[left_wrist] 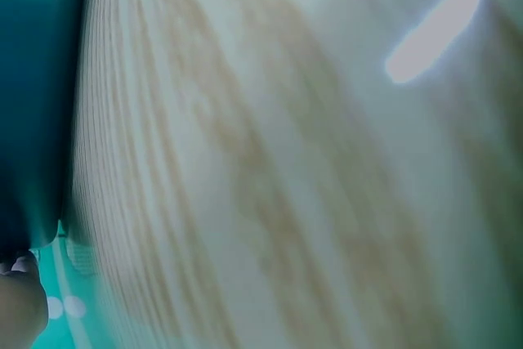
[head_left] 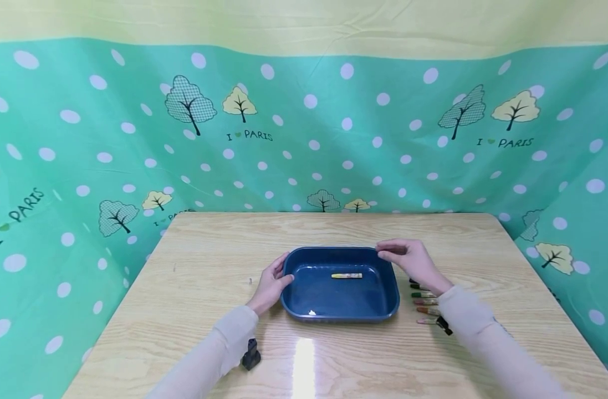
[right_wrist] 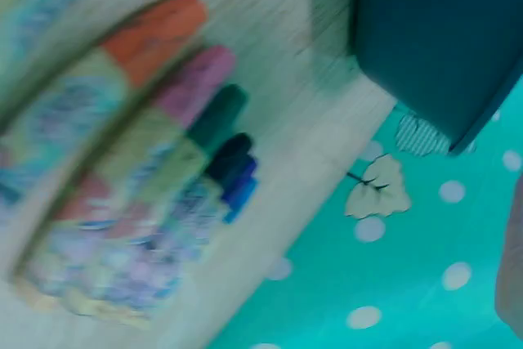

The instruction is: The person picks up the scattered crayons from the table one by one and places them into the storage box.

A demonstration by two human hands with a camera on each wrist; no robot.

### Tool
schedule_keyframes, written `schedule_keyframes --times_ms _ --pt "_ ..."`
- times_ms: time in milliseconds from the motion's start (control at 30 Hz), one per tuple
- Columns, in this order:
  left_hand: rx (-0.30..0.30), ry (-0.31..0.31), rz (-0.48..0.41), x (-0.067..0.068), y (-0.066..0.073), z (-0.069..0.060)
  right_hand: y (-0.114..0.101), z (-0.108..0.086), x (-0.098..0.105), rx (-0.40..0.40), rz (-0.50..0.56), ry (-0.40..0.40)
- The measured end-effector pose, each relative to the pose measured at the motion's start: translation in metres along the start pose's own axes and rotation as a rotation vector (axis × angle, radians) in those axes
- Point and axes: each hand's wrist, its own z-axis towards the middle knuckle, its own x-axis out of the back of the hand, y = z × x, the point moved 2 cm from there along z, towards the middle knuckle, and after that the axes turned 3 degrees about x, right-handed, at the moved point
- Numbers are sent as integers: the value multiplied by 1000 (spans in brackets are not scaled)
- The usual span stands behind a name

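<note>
On the table stands a dark blue plastic basin, with a yellow crayon in a printed wrapper lying inside it. My left hand grips the basin's left rim, thumb inside and fingers along the outer wall. Over the basin's far right corner is my right hand, its fingers loosely bent and a small gap at the thumb; nothing shows between them. Below the right forearm several crayons lie in a row. In the right wrist view, orange, pink, green, black and blue tips show, blurred.
A small black object is by the left sleeve, and another black piece by the right sleeve. The wooden table ends at a green dotted curtain behind and at both sides.
</note>
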Motion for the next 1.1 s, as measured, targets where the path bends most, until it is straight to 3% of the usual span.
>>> schedule_keyframes --times_ms 233,367,467,700,867,1100 --pt "-1 3 -5 -1 0 -1 70 7 32 44 134 86" --pt "-3 3 -7 -1 0 0 93 7 46 40 98 97" --pt "0 0 -6 0 -1 0 92 -1 52 19 54 87" --pt "13 -3 -9 0 -2 0 66 -20 59 -72 -52 29" --pt "15 -1 -14 0 -2 0 80 -24 63 -137 -67 2" --pt "10 -2 -13 1 -2 0 100 -26 65 -222 -173 -16"
